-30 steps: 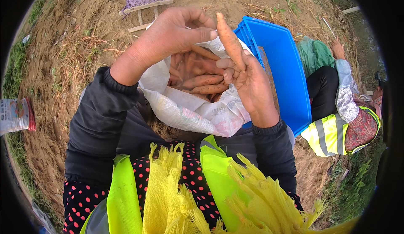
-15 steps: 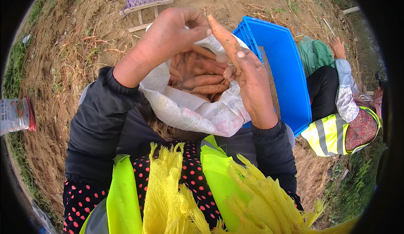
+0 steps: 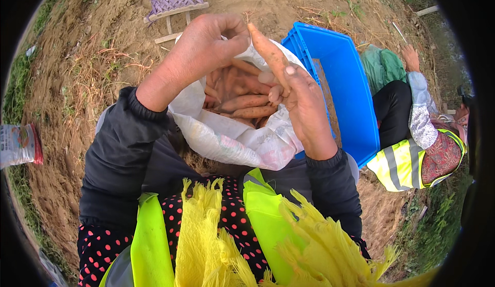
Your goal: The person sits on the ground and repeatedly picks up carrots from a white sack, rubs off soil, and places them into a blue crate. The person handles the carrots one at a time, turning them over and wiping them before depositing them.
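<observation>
My right hand (image 3: 308, 101) grips a long, tapered orange sweet potato (image 3: 269, 50) near its lower end, its pointed tip slanting up and left. Beside that tip, my left hand (image 3: 214, 37) has thumb and fingers pinched together; what lies between them, if anything, is too small to make out. Both hands are above a white woven sack (image 3: 227, 145) with its rim folded outward. Inside the sack lie several more sweet potatoes (image 3: 245, 102), partly hidden by my hands.
Right of the sack, a blue plastic crate (image 3: 348, 91) leans on its side. Beyond it, a co-worker in a reflective vest (image 3: 397, 166) sits by a green bag (image 3: 381, 68). A low stool with purple webbing (image 3: 176, 2) stands ahead; a printed bag (image 3: 18, 145) is far left.
Both hands and the sweet potato have shifted slightly left and down in the view, about as the surroundings have. My grip on the sweet potato looks the same.
</observation>
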Motion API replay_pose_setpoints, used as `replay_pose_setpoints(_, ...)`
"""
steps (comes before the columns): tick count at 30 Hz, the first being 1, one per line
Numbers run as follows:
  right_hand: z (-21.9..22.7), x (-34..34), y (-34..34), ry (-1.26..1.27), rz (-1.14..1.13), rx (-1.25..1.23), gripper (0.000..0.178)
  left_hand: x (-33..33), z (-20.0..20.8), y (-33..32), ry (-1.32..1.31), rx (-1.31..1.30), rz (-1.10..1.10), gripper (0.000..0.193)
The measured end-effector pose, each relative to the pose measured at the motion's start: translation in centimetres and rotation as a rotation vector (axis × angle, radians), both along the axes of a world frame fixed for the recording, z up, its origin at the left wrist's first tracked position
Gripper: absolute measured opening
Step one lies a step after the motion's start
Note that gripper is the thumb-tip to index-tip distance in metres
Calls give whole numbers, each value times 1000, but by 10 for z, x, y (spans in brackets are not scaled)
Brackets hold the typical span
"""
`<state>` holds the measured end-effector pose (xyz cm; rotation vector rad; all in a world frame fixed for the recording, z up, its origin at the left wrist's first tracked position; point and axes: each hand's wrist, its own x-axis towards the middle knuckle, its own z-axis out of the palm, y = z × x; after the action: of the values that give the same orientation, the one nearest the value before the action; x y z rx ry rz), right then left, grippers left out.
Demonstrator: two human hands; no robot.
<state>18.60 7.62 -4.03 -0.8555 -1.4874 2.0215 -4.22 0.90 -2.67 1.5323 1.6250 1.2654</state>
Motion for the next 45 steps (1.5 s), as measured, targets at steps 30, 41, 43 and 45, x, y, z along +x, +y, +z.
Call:
replay_pose_setpoints(30, 9, -1, -6, 78, -165, 226, 48, 2, 6, -2, -423, -121, -87, 23)
replay_pose_setpoints(41, 9, -3, -9, 106, -109, 402, 45, -2, 6, -3, -517, -166, -51, 20)
replay_pose_setpoints(43, 9, -3, -9, 103, -115, 410, 44, -2, 5, -2, -529, -154, -64, 17)
replay_pose_setpoints(45, 9, -3, -9, 107, -115, 431, 44, -2, 4, -2, -566, -167, -72, 15)
